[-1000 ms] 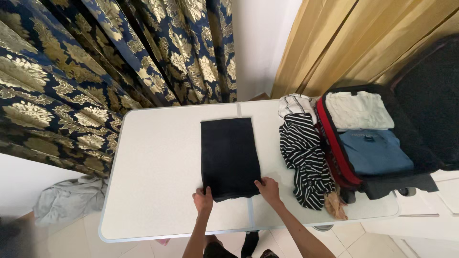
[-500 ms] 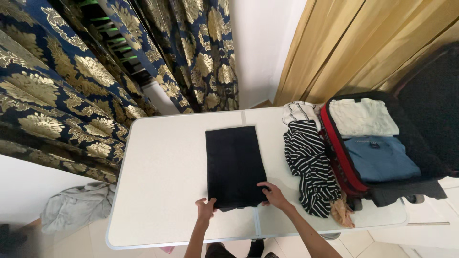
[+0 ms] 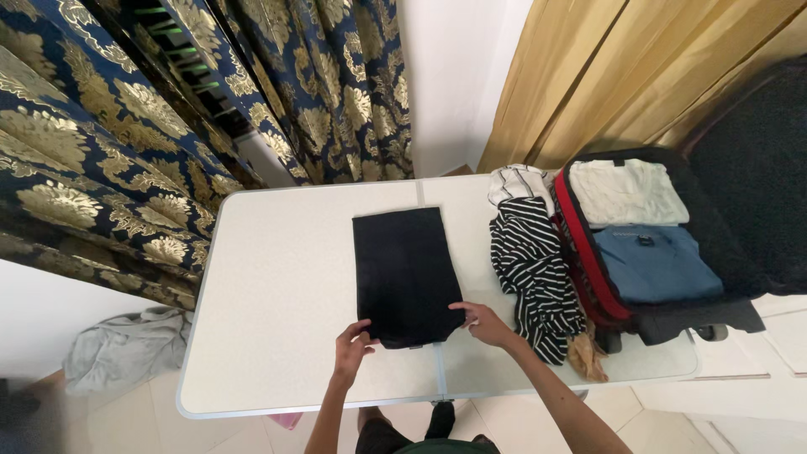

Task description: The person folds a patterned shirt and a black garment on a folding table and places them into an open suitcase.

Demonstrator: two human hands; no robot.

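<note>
A folded black garment (image 3: 403,271) lies lengthwise in the middle of a white folding table (image 3: 277,294). My left hand (image 3: 352,345) grips its near left corner. At the near right corner, my right hand (image 3: 480,320) pinches the cloth. The garment's near edge is slightly lifted and bunched between the two hands.
A black-and-white striped garment (image 3: 530,269) is heaped right of the black one, with a tan cloth (image 3: 587,356) at its near end. An open suitcase (image 3: 656,252) at the table's right end holds a folded white piece and a folded blue piece. Patterned curtains hang behind. Grey cloth (image 3: 126,349) lies on the floor at left.
Both hands have closed in on the garment's near corners, and its near edge has crept a little toward the middle. The camera view has shifted slightly.
</note>
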